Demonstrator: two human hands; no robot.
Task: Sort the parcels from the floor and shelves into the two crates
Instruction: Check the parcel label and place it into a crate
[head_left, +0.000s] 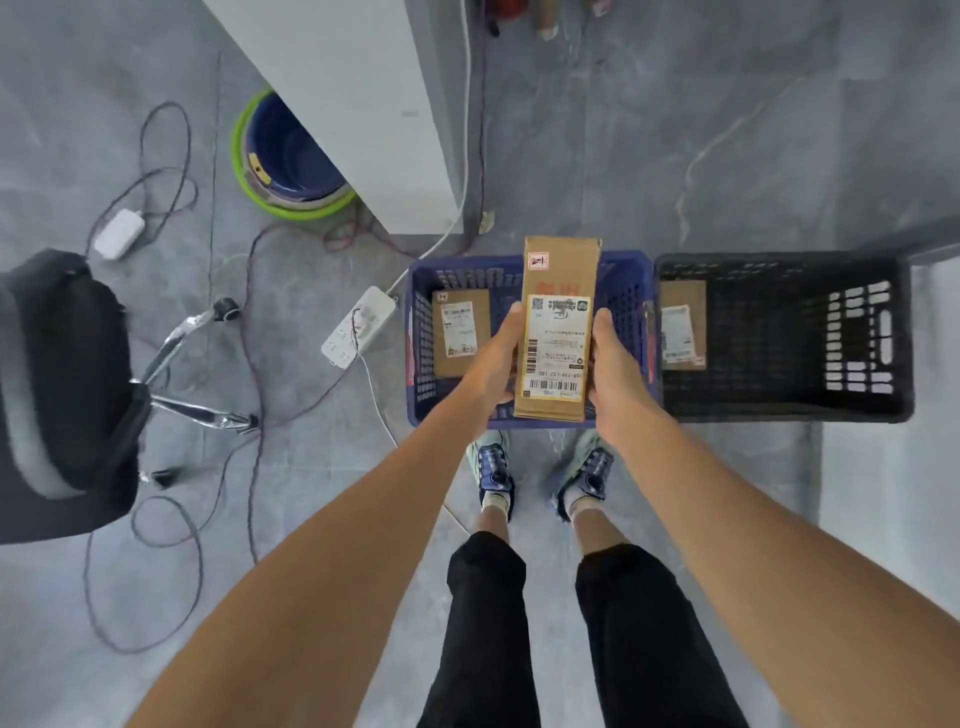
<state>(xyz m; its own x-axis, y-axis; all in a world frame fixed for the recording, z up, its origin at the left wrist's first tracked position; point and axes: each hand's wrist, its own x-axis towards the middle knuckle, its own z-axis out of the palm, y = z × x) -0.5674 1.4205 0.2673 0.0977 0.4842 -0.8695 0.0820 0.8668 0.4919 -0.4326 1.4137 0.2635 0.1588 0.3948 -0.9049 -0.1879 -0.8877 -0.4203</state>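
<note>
I hold a long brown cardboard parcel (558, 291) with a white shipping label and a small red-edged sticker above the blue crate (631, 306). My left hand (496, 358) grips its left edge and my right hand (613, 364) grips its right edge. Inside the blue crate lies one brown labelled parcel (461, 332). The black crate (789, 410) stands right beside the blue one and holds another labelled parcel (681, 325) against its left wall.
A white table (353, 104) juts in at the top, with stacked blue and green basins (283, 156) under it. Power strips (358, 327) and loose cables lie on the grey floor to the left. A black office chair (62, 395) stands at the far left.
</note>
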